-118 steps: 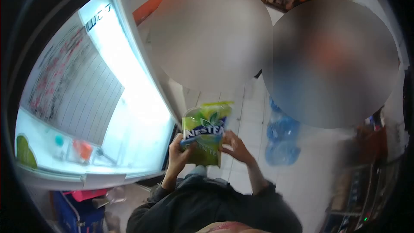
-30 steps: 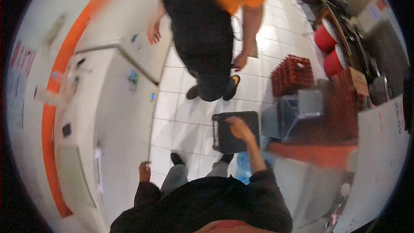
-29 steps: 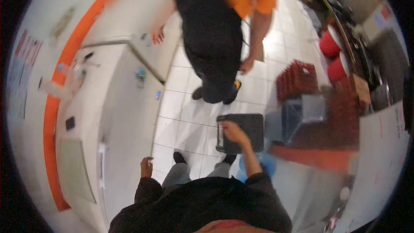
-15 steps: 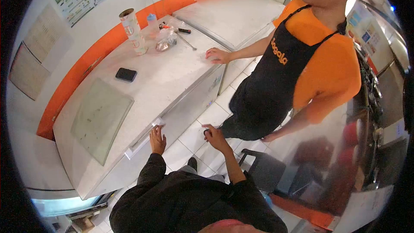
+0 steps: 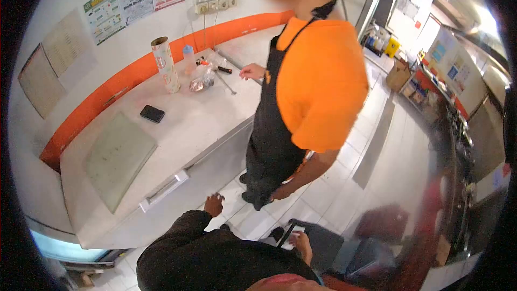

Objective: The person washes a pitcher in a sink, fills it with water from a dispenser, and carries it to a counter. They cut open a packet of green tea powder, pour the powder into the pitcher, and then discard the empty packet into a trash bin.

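My left hand [image 5: 214, 205] hangs in the air in front of the white chest freezer [image 5: 215, 156], to the right of its white handle [image 5: 164, 191]. Its fingers are loosely bent and apart, with nothing in them. Lower down, close to my body, my right hand [image 5: 302, 243] overlaps the frame of a dark stool-like object [image 5: 323, 245]. The fingers of that hand are apart and part of it is hidden by my sleeve. On the freezer top lie a glass panel [image 5: 119, 159] and a black phone [image 5: 152, 113].
A person in an orange shirt and black apron [image 5: 277, 124] stands beside the freezer, one hand over its top. Farther back are a printed film roll [image 5: 165, 64], a squeeze bottle [image 5: 188, 59] and a plastic bag [image 5: 202, 80]. Tiled floor [image 5: 344, 156] stretches right, past the person.
My left hand has drawn back from the freezer's handle. My right hand has dropped toward the dark object. The other person has turned and moved left along the freezer, and my view has swung right.
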A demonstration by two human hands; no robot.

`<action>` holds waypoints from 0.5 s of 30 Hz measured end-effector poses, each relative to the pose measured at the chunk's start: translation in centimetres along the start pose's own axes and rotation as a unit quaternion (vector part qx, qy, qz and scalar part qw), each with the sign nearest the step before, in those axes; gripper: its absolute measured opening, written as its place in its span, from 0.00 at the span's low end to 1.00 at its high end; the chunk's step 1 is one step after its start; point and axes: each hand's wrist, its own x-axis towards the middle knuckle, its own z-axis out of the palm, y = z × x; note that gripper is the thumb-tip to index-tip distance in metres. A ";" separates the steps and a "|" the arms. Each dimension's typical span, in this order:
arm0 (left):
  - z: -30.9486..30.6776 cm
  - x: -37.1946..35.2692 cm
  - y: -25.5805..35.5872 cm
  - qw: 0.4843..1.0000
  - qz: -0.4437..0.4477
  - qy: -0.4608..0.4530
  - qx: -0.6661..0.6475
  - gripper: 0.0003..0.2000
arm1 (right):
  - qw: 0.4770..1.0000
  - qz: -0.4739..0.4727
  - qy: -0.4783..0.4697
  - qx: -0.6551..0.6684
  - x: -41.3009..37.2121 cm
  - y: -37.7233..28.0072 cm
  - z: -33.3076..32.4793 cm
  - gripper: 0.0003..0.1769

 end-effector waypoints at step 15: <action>4.8 13.5 37.4 0.849 0.178 -0.325 -0.376 0.15 | 0.990 -0.023 0.136 -0.019 -2.3 3.9 -26.9 0.16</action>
